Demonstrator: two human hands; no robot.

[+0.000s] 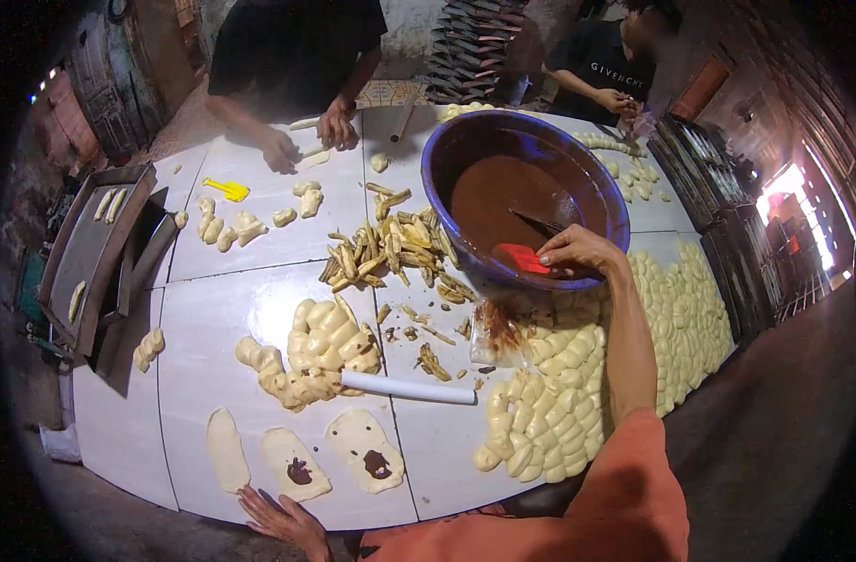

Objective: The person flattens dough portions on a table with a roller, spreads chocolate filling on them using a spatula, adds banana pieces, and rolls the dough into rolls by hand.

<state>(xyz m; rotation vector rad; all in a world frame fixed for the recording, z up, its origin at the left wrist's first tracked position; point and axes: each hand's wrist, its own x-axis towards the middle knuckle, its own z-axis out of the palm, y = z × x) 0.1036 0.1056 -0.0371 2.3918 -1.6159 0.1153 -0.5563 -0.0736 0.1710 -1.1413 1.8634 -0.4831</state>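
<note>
1. The right hand [582, 249] is gripping a red scraper [518, 257] inside the blue basin [540, 139], presumably to reach the brown paste [494, 199].
2. The left hand [283, 523] is lying open at the near table edge, perhaps steadying the leftmost flat dough piece [225, 450]; whether its fingertips are touching it is hard to tell.
3. Two more flat pieces [364, 448] are carrying dark dabs and lying to its right, likely lined up for easy reach.
4. The scraper is sitting right of and well beyond the left hand; the plain piece is lying just beyond that hand.
</note>
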